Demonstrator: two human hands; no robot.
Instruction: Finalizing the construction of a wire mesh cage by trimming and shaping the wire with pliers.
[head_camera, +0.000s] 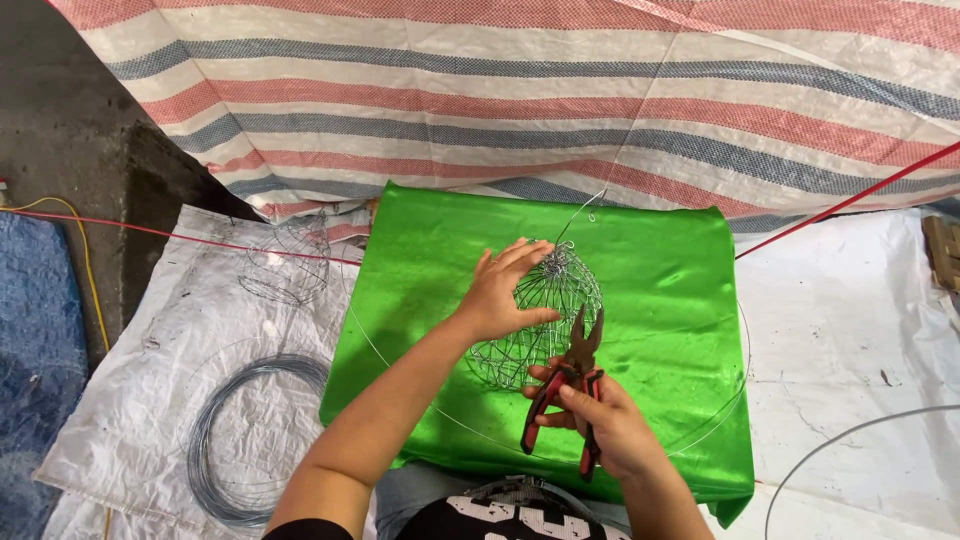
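Gripping pliers (572, 385) beside wire ball (545, 320)

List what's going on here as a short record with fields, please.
left hand: rests on the wire ball
right hand: holds red-handled pliers, jaws up near the ball
surface: green cloth under the ball
loose wire: thin strand rising from the ball's top
left side: wire coil and a second wire frame on a white sheet
backdrop: striped tarp
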